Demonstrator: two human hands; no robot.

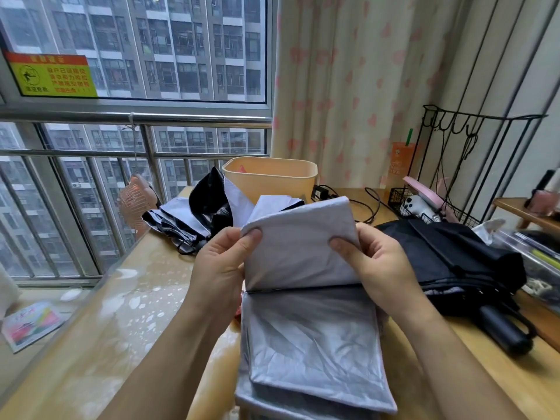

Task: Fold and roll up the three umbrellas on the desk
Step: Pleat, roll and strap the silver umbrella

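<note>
Closest to the camera, the grey umbrella [306, 344] hangs in flat, creased panels over the near edge of the desk [121, 301], covering the wood below it. A dark rib crosses it at mid-height, and the panel above that rib is lifted up towards the camera.

The left hand [221, 262] pinches this raised panel at its left corner, thumb on the front face and fingers behind the cloth. The right hand [381, 265] pinches the right edge the same way, thumb pressed on the front, fingers curled behind. Both forearms reach in from the bottom of the view.

Just right of the right hand lies the black umbrella [454, 262], collapsed but loose, its handle [503, 331] pointing at the near desk edge. Behind the left hand, a third umbrella [185, 219], grey outside and black inside, lies rumpled beside a small pink fan [133, 201].

Farther back stand a peach plastic bin [269, 180], partly hidden by the raised panel, a black cable [368, 204], and a black wire rack [454, 165]. Beyond are a curtain [363, 86] and a railed window [136, 119].
</note>
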